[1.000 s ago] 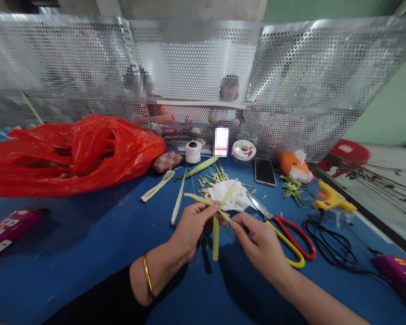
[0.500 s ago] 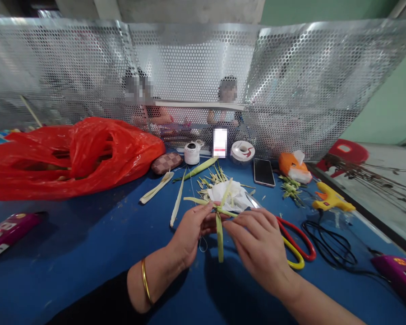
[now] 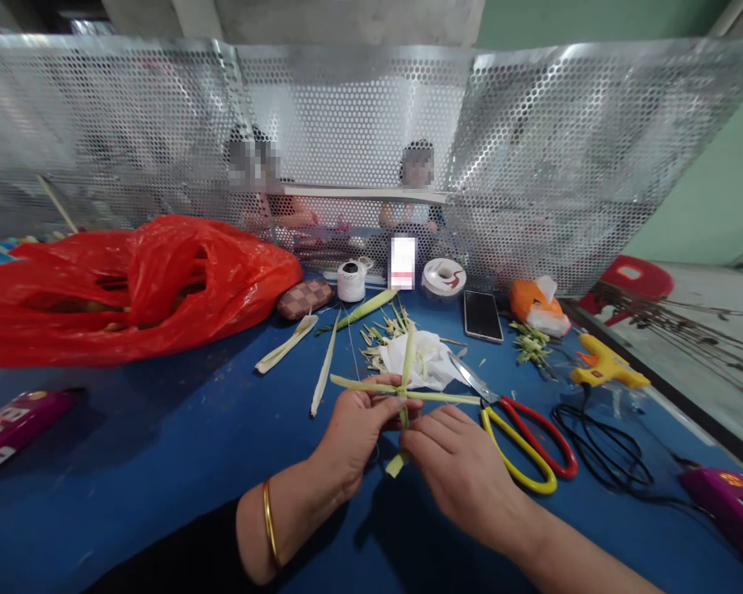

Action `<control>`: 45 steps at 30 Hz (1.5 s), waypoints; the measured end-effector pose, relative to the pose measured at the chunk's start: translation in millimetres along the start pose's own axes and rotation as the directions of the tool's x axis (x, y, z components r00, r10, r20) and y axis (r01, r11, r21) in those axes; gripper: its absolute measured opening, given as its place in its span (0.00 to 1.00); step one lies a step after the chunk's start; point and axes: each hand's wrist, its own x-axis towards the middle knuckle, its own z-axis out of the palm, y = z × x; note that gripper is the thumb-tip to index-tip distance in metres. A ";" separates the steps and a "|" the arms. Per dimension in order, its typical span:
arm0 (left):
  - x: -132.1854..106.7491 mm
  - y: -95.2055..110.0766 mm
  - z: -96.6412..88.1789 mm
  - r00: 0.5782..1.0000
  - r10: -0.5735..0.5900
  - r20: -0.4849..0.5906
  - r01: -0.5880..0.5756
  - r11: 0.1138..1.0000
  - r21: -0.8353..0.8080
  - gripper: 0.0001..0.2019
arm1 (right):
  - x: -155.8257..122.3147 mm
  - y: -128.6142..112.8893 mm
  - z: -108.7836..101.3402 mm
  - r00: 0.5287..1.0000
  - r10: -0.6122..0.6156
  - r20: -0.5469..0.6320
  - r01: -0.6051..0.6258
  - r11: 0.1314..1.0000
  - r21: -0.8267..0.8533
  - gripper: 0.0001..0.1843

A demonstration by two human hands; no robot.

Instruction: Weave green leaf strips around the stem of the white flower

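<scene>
A cross of pale green leaf strips (image 3: 437, 398) is held above the blue table. My left hand (image 3: 362, 421) is closed on its middle, with the thumb pressed near the crossing. My right hand (image 3: 464, 466) pinches the strip that points toward me, and its loose end sticks out below the fingers. The other strips point left, right and away. Scissors (image 3: 520, 437) with one red and one yellow handle lie just right of my right hand. Behind the cross rest a crumpled white tissue (image 3: 430, 360) and several leaf scraps (image 3: 376, 334).
A red plastic bag (image 3: 130, 289) fills the left side. Thread spool (image 3: 351, 282), tape roll (image 3: 444, 279) and phone (image 3: 483, 315) stand or lie at the back. A yellow glue gun (image 3: 610, 363) with its black cord is at right. Two people sit behind the perforated metal screen (image 3: 359, 107).
The leaf cross has turned slightly and its right strip now shows fully. My left thumb has moved onto the crossing; my right hand has shifted down and left onto the near strip, uncovering the scissors.
</scene>
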 end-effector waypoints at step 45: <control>-4.2 -5.5 -2.9 0.946 0.089 0.310 -0.240 0.837 0.491 0.30 | 3.8 19.1 -14.0 0.715 0.662 -0.226 -0.509 0.714 0.480 0.10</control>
